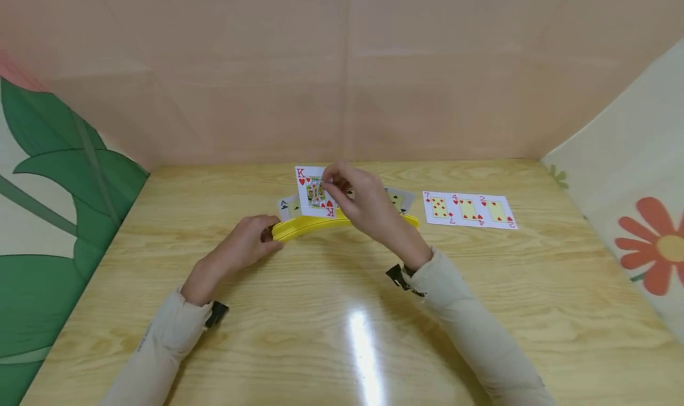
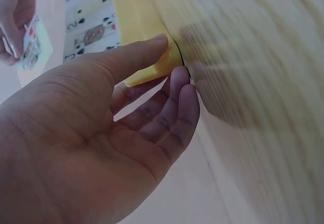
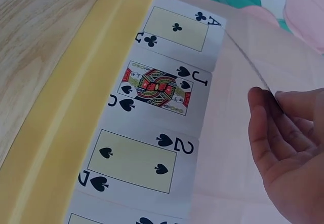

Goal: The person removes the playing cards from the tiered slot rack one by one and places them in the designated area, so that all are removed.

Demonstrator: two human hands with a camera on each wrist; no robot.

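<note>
My left hand (image 1: pixel 243 243) grips the left end of a curved yellow card holder (image 1: pixel 299 227), thumb on one side and fingers curled on the other. With thumb and fingertips my right hand (image 1: pixel 369 201) pinches a king of hearts (image 1: pixel 307 207), raised above the holder's left part. In the right wrist view that card is seen nearly edge-on. A row of black-suit cards stands in the holder, among them an ace of clubs (image 3: pixel 177 27), a jack of spades (image 3: pixel 154 87) and a two of spades (image 3: pixel 132 160). The right hand hides part of this row in the head view.
To the right of the holder, a seven of diamonds (image 1: pixel 438 207), a four of hearts (image 1: pixel 468 210) and a two of hearts (image 1: pixel 497 212) lie side by side on the wooden table (image 1: pixel 288 335). A pinkish backdrop (image 1: pixel 342 97) rises behind, with patterned panels at both sides.
</note>
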